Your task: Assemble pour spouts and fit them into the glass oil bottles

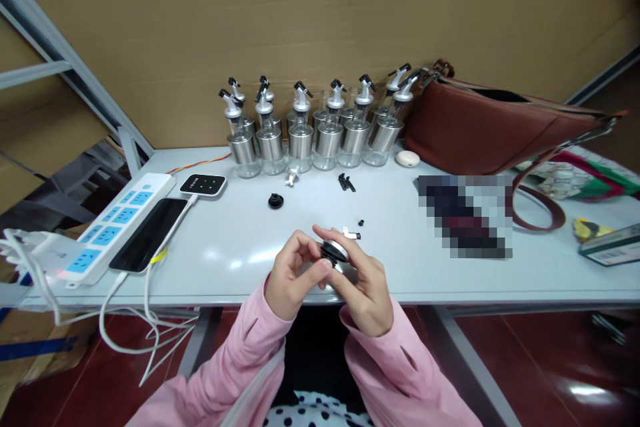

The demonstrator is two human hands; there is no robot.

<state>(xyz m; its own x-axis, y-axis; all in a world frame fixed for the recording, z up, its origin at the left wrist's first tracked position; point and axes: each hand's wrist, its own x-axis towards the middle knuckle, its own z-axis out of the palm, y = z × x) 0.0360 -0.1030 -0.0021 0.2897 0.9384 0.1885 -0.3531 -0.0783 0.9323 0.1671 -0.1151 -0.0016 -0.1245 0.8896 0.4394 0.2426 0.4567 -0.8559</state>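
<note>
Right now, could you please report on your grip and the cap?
Left grip and right grip on black cap. Cap held over the table's near side. Close by: small white piece beyond right grip.

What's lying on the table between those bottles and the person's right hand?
In the head camera's view, going from the bottles towards the right hand: a few slim black pieces, a tiny black piece, then a black-and-white part.

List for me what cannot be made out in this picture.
In the head view:
Black-and-silver cap, partly: hidden by the left hand and right hand.
Rear glass bottles, lower parts: behind front dispenser bottles.
Pixelated patch: contents obscured.
Carton: right picture edge cuts it; print too small.
</note>
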